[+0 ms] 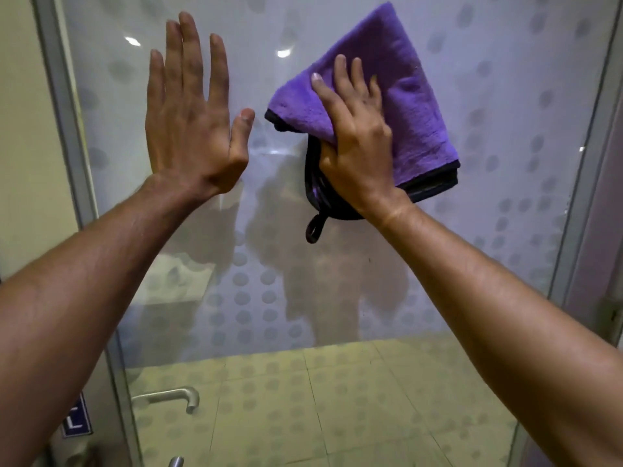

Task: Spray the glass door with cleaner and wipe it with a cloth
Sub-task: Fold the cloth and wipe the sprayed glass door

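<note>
Head view, right hand (357,136) pressing purple cloth (411,96) on glass door (269,281), left hand (188,119) flat

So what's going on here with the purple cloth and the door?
A person is cleaning a glass door patterned with frosted dots. Their right hand presses a folded purple cloth against the upper part of the pane, fingers spread over it and gripping its lower edge. Their left hand is held open and flat at the glass beside it, holding nothing. No spray bottle is in view. A metal door handle sits low on the left.
</note>
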### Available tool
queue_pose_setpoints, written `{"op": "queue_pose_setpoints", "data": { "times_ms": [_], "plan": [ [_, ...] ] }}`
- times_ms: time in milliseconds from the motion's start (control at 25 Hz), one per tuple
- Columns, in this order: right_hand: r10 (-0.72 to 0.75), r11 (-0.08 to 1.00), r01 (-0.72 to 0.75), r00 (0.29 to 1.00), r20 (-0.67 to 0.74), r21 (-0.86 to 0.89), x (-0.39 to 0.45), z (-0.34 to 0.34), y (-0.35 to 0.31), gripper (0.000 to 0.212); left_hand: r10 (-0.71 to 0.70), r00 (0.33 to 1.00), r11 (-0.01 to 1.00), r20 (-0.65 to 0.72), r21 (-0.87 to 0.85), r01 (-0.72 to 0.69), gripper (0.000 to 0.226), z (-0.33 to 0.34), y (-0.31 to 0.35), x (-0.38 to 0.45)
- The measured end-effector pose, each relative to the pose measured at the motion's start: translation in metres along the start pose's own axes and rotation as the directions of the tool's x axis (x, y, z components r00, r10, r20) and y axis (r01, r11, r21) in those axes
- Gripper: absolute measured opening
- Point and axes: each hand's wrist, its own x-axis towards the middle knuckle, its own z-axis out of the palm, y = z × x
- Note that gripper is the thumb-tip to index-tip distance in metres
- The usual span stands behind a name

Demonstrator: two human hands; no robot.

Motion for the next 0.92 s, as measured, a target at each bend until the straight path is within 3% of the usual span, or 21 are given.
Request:
{"op": "queue_pose_setpoints", "data": {
  "times_ms": [200, 400, 520, 600, 720, 800, 920],
  "plan": [
    [-0.186, 0.982, 0.182, 0.98, 0.078, 0.05, -0.057, -0.016, 0.013, 0.058, -0.014, 1.0, 1.0, 0.008, -0.022, 0.014, 0.077, 0.001, 0.007, -0.009],
    [-0.226, 0.974, 0.221, 0.924, 0.307, 0.051, -0.196, -0.04, 0.016, 0.065, -0.019, 0.999, 0.999, 0.044, -0.036, 0.021, 0.078, 0.003, 0.022, -0.03],
    [-0.236, 0.97, 0.241, 0.9, 0.368, 0.033, -0.22, -0.048, 0.024, 0.075, -0.013, 0.998, 0.999, 0.057, -0.032, 0.015, 0.077, 0.002, 0.028, -0.035],
    [-0.184, 0.982, 0.185, 0.933, 0.31, 0.027, -0.198, -0.045, 0.028, 0.075, -0.008, 0.998, 0.999, 0.069, -0.033, 0.011, 0.077, 0.002, 0.029, -0.038],
    [0.029, 1.0, -0.03, 0.987, 0.157, 0.004, -0.139, -0.034, 0.029, 0.075, -0.023, 0.998, 0.999, 0.062, -0.029, 0.025, 0.077, 0.004, 0.032, -0.044],
    [0.151, 0.988, -0.152, 0.985, 0.079, 0.011, -0.105, -0.026, 0.022, 0.081, -0.025, 0.998, 0.999, 0.058, -0.027, 0.026, 0.077, 0.005, 0.033, -0.044],
    [0.181, 0.983, -0.181, 0.983, 0.025, 0.023, -0.094, -0.019, 0.016, 0.082, -0.037, 0.996, 0.999, 0.079, -0.015, 0.038, 0.078, 0.004, 0.035, -0.046]
  ]
}}
